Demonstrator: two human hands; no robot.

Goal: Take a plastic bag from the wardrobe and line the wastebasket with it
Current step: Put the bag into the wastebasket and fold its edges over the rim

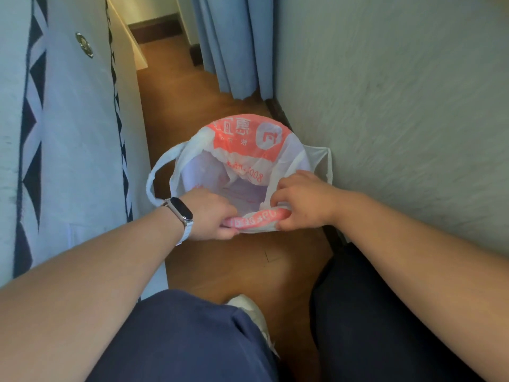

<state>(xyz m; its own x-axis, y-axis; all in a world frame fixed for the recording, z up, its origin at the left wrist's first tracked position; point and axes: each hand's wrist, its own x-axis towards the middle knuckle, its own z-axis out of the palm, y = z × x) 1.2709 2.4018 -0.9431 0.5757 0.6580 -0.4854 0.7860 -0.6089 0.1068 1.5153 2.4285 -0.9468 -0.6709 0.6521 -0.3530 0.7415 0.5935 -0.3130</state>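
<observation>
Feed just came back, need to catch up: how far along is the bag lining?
Done: the plastic bag is out, opened and draped over the far rim. In hand: the left hand and right hand pinch the near edge, folding it over. Left: seat that edge; the two handles hang loose outside.

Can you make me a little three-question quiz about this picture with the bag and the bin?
1. True or false: the plastic bag is already spread open over the wastebasket.
2. Which wrist wears the watch? A) left B) right C) neither
3. Fill in the blank: the bag's print is white and ____.

Key:
1. True. Its far edge is folded over the rim, and the bag hides the wastebasket itself.
2. A. The left hand and the right hand both pinch the bag's near edge.
3. Red. The two bag handles hang out at the sides.
</observation>
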